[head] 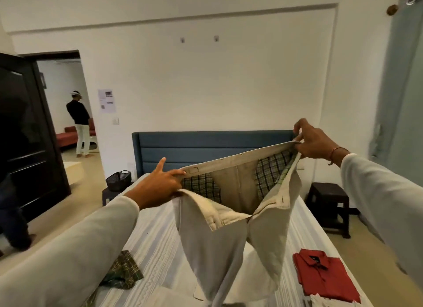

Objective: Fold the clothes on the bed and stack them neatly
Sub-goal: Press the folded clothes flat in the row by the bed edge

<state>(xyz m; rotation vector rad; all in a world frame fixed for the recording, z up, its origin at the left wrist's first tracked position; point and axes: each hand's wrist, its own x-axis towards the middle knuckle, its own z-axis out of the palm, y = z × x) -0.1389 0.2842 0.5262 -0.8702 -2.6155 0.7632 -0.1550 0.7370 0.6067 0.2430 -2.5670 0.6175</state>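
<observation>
Head view: left hand (158, 184) pinches the waistband of cream cotton trousers (231, 217), index finger straight; right hand (314, 143) pinches its far end. Trousers hang above the striped white bed (155, 245). Folded red shirt (325, 274) at 4 o'clock, crumpled green plaid garment (122, 270) at 8.

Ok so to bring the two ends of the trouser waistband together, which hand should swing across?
Probably the right hand: it pinches its end of the beige trousers high and free, so it can likely swing across to the left hand, which holds the other end lower.
</observation>
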